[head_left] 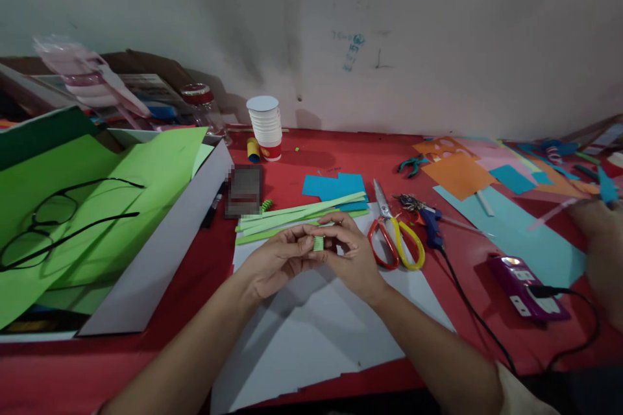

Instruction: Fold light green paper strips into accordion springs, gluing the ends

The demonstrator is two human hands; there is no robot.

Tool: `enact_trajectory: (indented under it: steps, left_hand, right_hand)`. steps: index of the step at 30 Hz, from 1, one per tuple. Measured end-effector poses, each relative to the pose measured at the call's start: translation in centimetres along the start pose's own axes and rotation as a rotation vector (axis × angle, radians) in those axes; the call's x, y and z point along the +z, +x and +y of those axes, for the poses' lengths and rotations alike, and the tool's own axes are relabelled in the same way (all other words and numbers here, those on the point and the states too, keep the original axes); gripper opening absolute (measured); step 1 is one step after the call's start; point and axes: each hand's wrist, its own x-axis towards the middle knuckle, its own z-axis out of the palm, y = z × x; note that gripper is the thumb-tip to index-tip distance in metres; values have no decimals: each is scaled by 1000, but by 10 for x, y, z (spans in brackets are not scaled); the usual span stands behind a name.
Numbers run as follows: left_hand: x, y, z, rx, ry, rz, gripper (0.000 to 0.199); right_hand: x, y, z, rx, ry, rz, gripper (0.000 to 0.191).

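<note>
Between the fingertips of both hands is a small light-green folded paper piece (318, 244) with fine ridges across it. My left hand (280, 260) pinches it from the left, and my right hand (353, 258) grips it from the right. Both are held above white paper sheets (311, 350). Just beyond my fingers lie several light-green paper strips (292, 217), partly over blue paper pieces (335, 188). A small green coiled paper piece (267, 205) rests past the strips. To the right of my right hand are scissors (389, 227) with one red and one yellow handle.
A white box (195, 198) with green sheets and eyeglasses (41, 227) stands left. Paper cups (265, 130) stand at the back. A blue glue gun (432, 227) and purple power strip (528, 288) with cords lie right, near another person's blurred hand (601, 227).
</note>
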Motion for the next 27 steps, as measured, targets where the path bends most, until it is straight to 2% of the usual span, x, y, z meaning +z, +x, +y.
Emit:
enact_trajectory:
  steps: [7, 13, 17, 21, 27]
  left_hand:
    - [-2, 3, -3, -21, -92, -11, 28]
    - [-1, 3, -7, 31, -146, 70, 25]
    - [-1, 3, -7, 63, -119, 52, 26]
    - [0, 2, -7, 121, -75, 31, 18]
    - [3, 5, -10, 159, -88, 82, 19]
  right_hand:
    - [1, -1, -1, -58, -15, -32, 32]
    - [-1, 1, 0, -69, -19, 8, 30]
    - [0, 0, 2, -66, 12, 1, 32]
    - [1, 0, 3, -80, 23, 21, 32]
    - [3, 1, 1, -67, -12, 54, 28]
